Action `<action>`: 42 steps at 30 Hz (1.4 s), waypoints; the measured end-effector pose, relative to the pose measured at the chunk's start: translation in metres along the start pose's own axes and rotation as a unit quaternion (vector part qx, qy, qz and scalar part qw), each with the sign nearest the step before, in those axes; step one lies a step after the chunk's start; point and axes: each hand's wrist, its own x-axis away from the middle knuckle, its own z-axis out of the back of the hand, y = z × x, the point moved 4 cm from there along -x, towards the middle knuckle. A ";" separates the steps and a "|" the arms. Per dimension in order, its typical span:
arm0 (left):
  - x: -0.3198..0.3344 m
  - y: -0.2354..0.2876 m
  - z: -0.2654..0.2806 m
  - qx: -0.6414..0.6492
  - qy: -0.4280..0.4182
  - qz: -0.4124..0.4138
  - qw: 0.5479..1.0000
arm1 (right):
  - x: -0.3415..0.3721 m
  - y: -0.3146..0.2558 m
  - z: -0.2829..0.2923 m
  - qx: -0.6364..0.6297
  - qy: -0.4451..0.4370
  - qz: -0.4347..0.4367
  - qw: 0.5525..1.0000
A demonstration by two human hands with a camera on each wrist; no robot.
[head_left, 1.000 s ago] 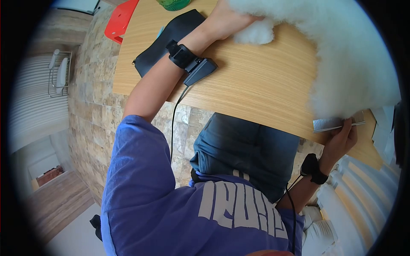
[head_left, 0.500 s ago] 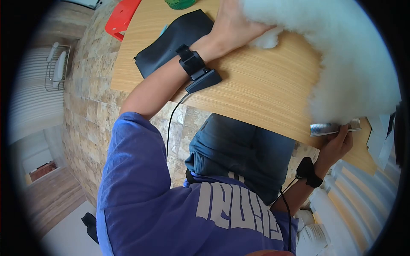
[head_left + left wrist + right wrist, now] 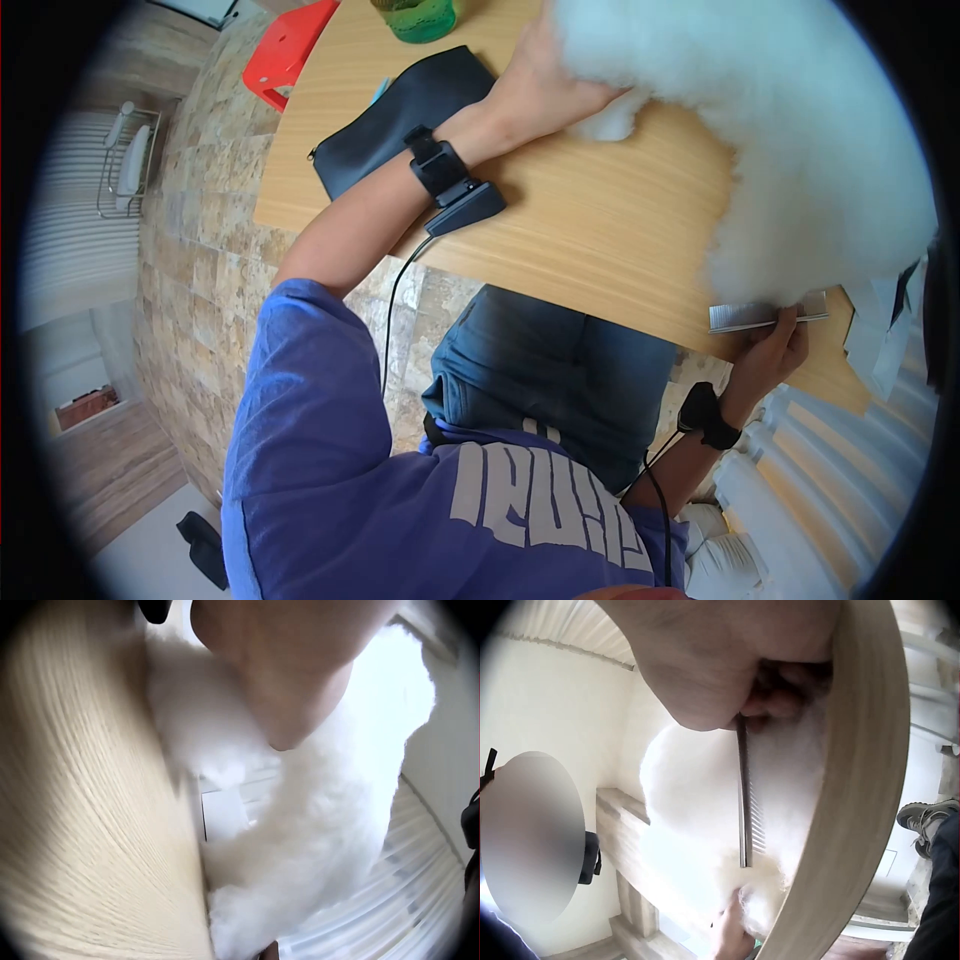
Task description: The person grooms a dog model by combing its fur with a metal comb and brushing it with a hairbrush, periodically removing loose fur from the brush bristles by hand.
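One metal comb (image 3: 740, 317) sat pinched between the fingers and thumb of the right hand (image 3: 775, 355), near the edge of the wooden table (image 3: 600, 210) and against the lower margin of a fluffy white furred body (image 3: 810, 150). From my feed I couldn't tell whether that body was a live animal or a plush. The left hand (image 3: 545, 90) lay against its other end, thumb showing; fur hid the fingers, so I couldn't tell whether they gripped. I judged the comb light, stiff and rather slick, best held by its solid spine, clear of the fine teeth. The fur looked soft and yielding, likely to bunch or snag, so I favoured steadying the body underneath with a broad palm over tugging at loose tufts.
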 end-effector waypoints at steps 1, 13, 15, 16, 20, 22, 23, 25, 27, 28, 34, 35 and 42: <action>-0.003 0.000 0.000 0.022 -0.004 0.014 1.000 | 0.000 0.004 0.002 -0.051 -0.013 -0.023 0.998; 0.002 0.004 0.006 0.021 -0.012 0.024 0.999 | 0.000 -0.060 0.042 -0.368 -0.039 0.027 0.929; 0.001 0.009 0.007 -0.014 -0.004 -0.003 1.000 | 0.004 -0.099 0.021 -0.212 0.123 0.045 0.968; 0.000 0.012 0.008 -0.051 0.002 -0.028 0.998 | 0.002 -0.105 0.019 -0.213 0.120 0.048 0.968; 0.001 0.006 0.004 -0.050 -0.037 -0.001 0.998 | 0.000 -0.123 -0.004 -0.181 0.014 0.035 0.983; 0.002 0.008 0.004 -0.102 -0.010 -0.019 0.995 | 0.006 -0.134 -0.017 -0.164 0.037 0.039 0.985; 0.003 0.008 0.006 -0.104 -0.007 -0.017 0.994 | 0.013 -0.138 -0.028 -0.165 0.033 0.041 0.985; 0.004 0.012 0.007 -0.130 -0.030 -0.015 0.991 | 0.024 -0.145 -0.039 -0.157 0.073 0.048 0.984; 0.004 0.016 0.006 -0.153 -0.041 0.012 0.987 | 0.029 -0.142 -0.041 -0.216 -0.054 0.083 0.971; 0.005 0.016 0.005 -0.175 -0.054 0.037 0.982 | 0.035 -0.143 -0.048 -0.271 -0.177 0.116 0.939; 0.010 0.025 0.006 -0.224 -0.054 0.021 0.973 | 0.077 -0.146 -0.120 -0.079 -0.372 0.180 0.907; 0.010 0.025 0.006 -0.224 -0.055 0.019 0.973 | 0.083 -0.160 -0.137 -0.090 -0.407 0.137 0.899; 0.004 0.025 0.006 -0.202 -0.179 0.101 0.958 | 0.090 -0.161 -0.181 -0.045 -0.504 0.183 0.843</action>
